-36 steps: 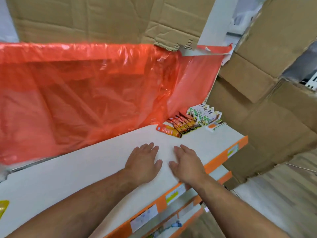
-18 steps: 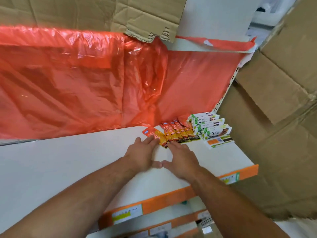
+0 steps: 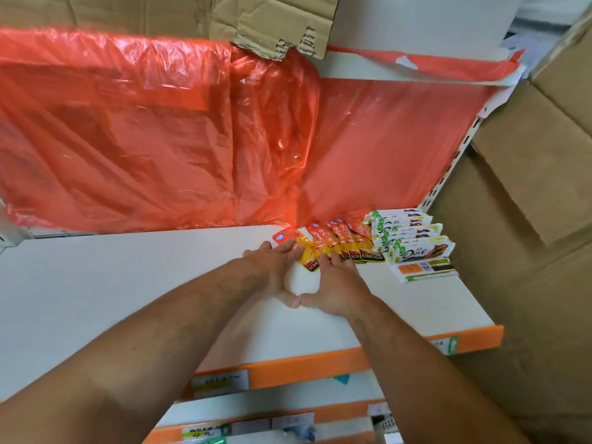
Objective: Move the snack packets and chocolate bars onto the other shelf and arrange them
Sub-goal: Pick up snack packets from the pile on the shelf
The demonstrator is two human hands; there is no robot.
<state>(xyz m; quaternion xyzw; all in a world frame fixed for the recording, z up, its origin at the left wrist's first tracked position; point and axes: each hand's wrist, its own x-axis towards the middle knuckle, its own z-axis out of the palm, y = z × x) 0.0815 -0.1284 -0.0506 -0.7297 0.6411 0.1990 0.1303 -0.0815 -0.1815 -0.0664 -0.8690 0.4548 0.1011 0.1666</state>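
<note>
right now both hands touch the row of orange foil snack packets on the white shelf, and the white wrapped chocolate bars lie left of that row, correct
Only the side is wrong. In the head view the white wrapped chocolate bars lie right of the row of orange foil snack packets. The left hand and right hand do touch that row on the white shelf.

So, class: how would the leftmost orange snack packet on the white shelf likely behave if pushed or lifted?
The leftmost packet lies flat on the smooth white shelf, so it would probably slide, not roll. Its glossy pouch looks soft, so likely light and floppy. It lies against the packet row, so a push may shift neighbours.
</note>
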